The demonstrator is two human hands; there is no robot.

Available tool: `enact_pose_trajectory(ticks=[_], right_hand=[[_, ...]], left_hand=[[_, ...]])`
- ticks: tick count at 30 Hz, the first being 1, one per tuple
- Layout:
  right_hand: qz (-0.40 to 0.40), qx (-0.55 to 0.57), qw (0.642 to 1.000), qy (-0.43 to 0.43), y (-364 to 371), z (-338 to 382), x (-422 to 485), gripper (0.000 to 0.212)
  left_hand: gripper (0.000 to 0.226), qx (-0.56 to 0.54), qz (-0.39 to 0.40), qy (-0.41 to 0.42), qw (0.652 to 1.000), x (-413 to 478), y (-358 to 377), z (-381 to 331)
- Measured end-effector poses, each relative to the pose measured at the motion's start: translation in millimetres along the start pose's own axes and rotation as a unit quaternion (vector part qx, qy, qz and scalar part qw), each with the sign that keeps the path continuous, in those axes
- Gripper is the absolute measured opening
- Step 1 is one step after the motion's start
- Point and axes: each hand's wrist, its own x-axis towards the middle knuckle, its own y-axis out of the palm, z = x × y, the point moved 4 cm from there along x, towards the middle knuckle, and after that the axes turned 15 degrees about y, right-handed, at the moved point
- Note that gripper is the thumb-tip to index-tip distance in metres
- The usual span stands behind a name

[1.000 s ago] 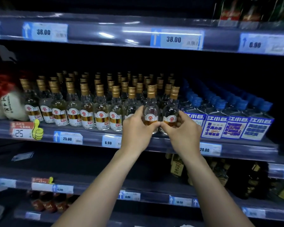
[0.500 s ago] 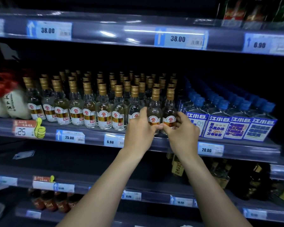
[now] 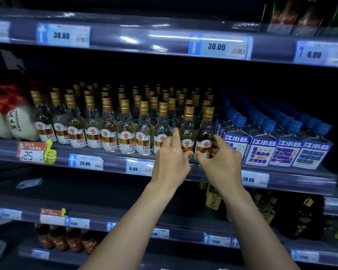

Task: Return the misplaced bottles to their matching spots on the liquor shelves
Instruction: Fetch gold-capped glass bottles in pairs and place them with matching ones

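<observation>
Glass, light yet slick and breakable, is what I am pinching low near the base: fingers of my left hand (image 3: 171, 166) clamping one gold-capped bottle (image 3: 188, 129), my right hand (image 3: 222, 166) its three-o'clock twin bottle (image 3: 205, 133), at the shelf (image 3: 115, 160) front.

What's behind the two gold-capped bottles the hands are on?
Behind the front bottles, held by the left hand and right hand, stand more rows of gold-capped bottles. How far back they go is lost in the dark.
</observation>
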Motion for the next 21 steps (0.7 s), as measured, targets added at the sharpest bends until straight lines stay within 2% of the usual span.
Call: enact_pose_trajectory(ticks=[3, 8, 17, 21], right_hand=[[0.006, -0.011, 1.000, 0.004, -1.2, 1.3, 0.7, 0.032], [0.005, -0.013, 1.000, 0.002, -2.2, 1.5, 0.0, 0.033], [0.009, -0.006, 1.000, 0.011, 0.6, -3.2, 4.1, 0.040], [0.011, 0.001, 1.000, 0.011, 2.8, -5.1, 6.0, 0.040]], left_hand=[[0.084, -0.001, -0.009, 0.015, 1.000, 0.2, -3.2, -3.1], [0.072, 0.024, -0.007, 0.037, 0.999, 1.0, -7.7, -4.3], [0.073, 0.058, -0.023, 0.049, 0.997, 1.1, -6.2, -7.4], [0.074, 0.042, -0.019, 0.046, 0.998, 2.5, -4.6, -3.5]])
